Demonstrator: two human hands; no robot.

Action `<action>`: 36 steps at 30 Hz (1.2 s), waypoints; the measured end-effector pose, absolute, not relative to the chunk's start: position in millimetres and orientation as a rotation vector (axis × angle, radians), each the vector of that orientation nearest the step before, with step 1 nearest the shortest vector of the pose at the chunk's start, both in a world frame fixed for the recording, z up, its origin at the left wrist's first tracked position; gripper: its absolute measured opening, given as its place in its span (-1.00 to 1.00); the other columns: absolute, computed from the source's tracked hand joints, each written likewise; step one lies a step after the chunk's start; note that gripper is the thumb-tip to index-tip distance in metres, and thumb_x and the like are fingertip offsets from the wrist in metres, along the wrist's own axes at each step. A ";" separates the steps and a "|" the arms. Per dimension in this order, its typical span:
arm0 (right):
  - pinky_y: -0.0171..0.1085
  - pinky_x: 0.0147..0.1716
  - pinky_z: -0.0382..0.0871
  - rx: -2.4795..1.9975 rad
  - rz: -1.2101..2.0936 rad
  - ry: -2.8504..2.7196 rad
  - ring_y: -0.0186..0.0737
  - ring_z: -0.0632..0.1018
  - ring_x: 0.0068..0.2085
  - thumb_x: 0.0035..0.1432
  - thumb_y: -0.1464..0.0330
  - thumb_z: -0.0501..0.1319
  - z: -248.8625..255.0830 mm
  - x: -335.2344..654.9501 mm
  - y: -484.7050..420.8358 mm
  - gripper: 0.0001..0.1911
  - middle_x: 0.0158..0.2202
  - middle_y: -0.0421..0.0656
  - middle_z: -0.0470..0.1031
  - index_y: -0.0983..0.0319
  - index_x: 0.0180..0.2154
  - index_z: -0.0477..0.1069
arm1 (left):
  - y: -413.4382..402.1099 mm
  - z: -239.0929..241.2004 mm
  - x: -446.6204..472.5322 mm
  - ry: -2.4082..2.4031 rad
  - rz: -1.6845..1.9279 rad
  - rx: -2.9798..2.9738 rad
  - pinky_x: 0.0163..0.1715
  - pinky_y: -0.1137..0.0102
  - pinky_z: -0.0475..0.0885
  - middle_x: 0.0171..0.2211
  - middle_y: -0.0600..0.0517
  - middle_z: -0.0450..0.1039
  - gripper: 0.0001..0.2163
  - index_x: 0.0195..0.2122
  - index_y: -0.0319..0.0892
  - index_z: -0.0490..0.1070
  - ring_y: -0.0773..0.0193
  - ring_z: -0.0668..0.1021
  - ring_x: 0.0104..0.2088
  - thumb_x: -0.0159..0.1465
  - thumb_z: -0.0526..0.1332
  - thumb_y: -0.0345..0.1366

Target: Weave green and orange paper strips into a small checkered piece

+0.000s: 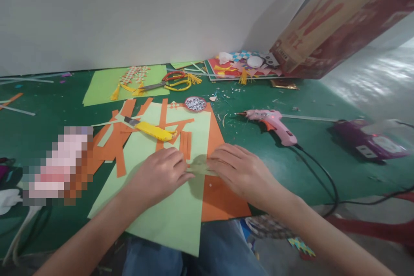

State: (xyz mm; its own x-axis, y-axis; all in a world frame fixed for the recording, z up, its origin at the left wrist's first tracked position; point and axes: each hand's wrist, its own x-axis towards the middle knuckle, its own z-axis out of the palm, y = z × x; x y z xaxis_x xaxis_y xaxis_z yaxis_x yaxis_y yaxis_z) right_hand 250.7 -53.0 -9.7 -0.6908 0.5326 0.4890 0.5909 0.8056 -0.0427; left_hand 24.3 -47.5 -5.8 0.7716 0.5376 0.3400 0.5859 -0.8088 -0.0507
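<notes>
- Pinching a pale green strip (pixel 199 168) between them, the left hand (pixel 163 167) and the right hand (pixel 241 166) meet over the right edge of a light green sheet (pixel 168 220).
- Left fingers are curled in, thumb and fingertips closed on the strip's left end; right fingers are bent over its other end, the exact contact partly hidden.
- Under the light green sheet an orange sheet (pixel 223 198) shows on the right, both reaching past the near edge of a green tabletop (pixel 310 108).
- Orange strips (pixel 120 163) lie scattered to the left, with a yellow cutter (pixel 155 130) across them.
- Beyond, near the sheet's far edge, sits a round dish of beads (pixel 195 103); scissors (pixel 180 84) with red and yellow handles lie behind it, overlapping a lime sheet (pixel 97 86).
- On the right rests a pink glue gun (pixel 273 123), its black cable curling toward the near edge; farther right is a purple box (pixel 371 138).
- A plain pale wall (pixel 129 13) backs the table, and a large brown and red bag (pixel 343 21) leans at the far right corner.
- Below, denim-clad legs (pixel 223 246) and grey floor.
</notes>
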 end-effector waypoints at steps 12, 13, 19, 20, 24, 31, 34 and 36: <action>-0.22 -0.29 0.40 -0.874 -0.205 -2.299 -0.15 0.51 -0.19 0.21 0.53 0.09 -1.1 211.3 -56.0 -0.76 -0.29 -0.04 0.55 0.26 -0.40 0.49 | -49.8 -10.5 29.5 -1.058 -0.642 -2.768 -0.48 0.38 0.33 -0.53 0.03 0.32 -0.73 -0.52 -0.19 0.33 0.25 0.42 -0.48 0.34 0.04 -0.35; -0.22 -0.29 0.39 -0.861 -0.193 -2.282 -0.15 0.51 -0.20 0.20 0.54 0.09 -1.7 208.9 -56.4 -0.77 -0.30 -0.04 0.55 0.27 -0.40 0.49 | -49.6 -10.2 29.5 -1.053 -0.653 -2.768 -0.49 0.38 0.34 -0.53 0.03 0.32 -0.73 -0.52 -0.19 0.33 0.25 0.42 -0.48 0.33 0.03 -0.37; -0.17 -0.21 0.39 -1.017 -0.125 -2.170 -0.15 0.54 -0.19 0.25 0.40 0.11 1.2 231.8 -47.7 -0.84 -0.26 -0.07 0.57 0.22 -0.18 0.44 | -51.1 -8.0 31.5 -1.079 -0.718 -2.740 -0.45 0.37 0.37 -0.54 0.00 0.40 -0.66 -0.59 -0.21 0.37 0.27 0.47 -0.47 0.35 0.04 -0.38; -0.14 -0.18 0.39 -1.143 -0.168 -2.101 -0.12 0.53 -0.19 0.25 0.36 0.11 2.7 244.1 -44.1 -0.83 -0.24 -0.05 0.56 0.21 -0.15 0.42 | -51.5 -7.8 31.9 -1.086 -0.729 -2.743 -0.43 0.37 0.38 -0.53 0.00 0.42 -0.64 -0.60 -0.21 0.37 0.28 0.48 -0.46 0.35 0.04 -0.38; 0.04 -0.17 0.36 -1.940 -0.339 -1.795 0.18 0.49 -0.11 0.22 0.23 0.11 5.6 299.2 -32.3 -0.65 -0.19 0.21 0.49 0.37 -0.12 0.40 | -52.4 -6.7 31.8 -1.145 -0.737 -2.781 -0.36 0.38 0.39 -0.48 0.01 0.46 -0.62 -0.62 -0.20 0.37 0.29 0.51 -0.42 0.36 0.03 -0.36; -0.01 -0.24 0.32 -2.469 -0.176 -1.828 0.24 0.47 -0.13 0.21 0.06 0.06 -9.1 328.6 -27.3 -0.52 -0.20 0.26 0.44 0.39 -0.18 0.36 | -52.7 -5.8 28.8 -1.162 -0.714 -2.823 -0.36 0.36 0.40 -0.49 -0.01 0.45 -0.60 -0.62 -0.19 0.37 0.26 0.51 -0.40 0.36 -0.02 -0.38; -0.01 -0.20 0.28 -2.448 -0.111 -1.714 0.24 0.45 -0.09 0.20 0.09 0.07 -14.2 326.8 -21.9 -0.57 -0.15 0.27 0.41 0.36 -0.17 0.32 | -52.9 -5.4 28.6 -1.156 -0.725 -2.827 -0.36 0.36 0.41 -0.48 -0.02 0.46 -0.63 -0.58 -0.20 0.40 0.25 0.51 -0.40 0.36 -0.02 -0.39; -0.02 -0.20 0.28 -2.458 -0.047 -1.653 0.25 0.44 -0.08 0.19 0.12 0.08 -14.0 326.6 -18.7 -0.60 -0.14 0.28 0.40 0.35 -0.18 0.31 | -53.0 -5.2 28.7 -1.146 -0.746 -2.818 -0.37 0.36 0.42 -0.48 -0.02 0.47 -0.62 -0.56 -0.21 0.41 0.25 0.52 -0.40 0.36 -0.04 -0.39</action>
